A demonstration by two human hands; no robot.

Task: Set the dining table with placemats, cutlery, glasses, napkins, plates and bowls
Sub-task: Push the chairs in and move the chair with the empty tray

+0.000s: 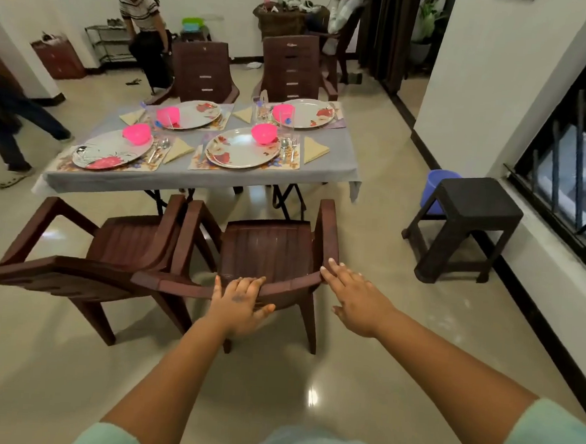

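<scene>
Your left hand (240, 304) grips the top edge of the brown chair's backrest (265, 254), fingers curled over it, while your right hand (355, 303) lies flat and spread at the backrest's right corner (fingertips touching it). Well beyond both hands, the dining table (218, 179) carries placemats, floral plates (237, 149), pink bowls (264, 133), cutlery, glasses and folded napkins (315, 150).

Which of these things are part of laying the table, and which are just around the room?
Part of the job: floral plates, pink bowls, placemats, folded napkins, cutlery, glasses, grey tablecloth.

Just around: black stool, blue bucket, shoe rack. The left hand grips a brown chair; the right hand touches it.
</scene>
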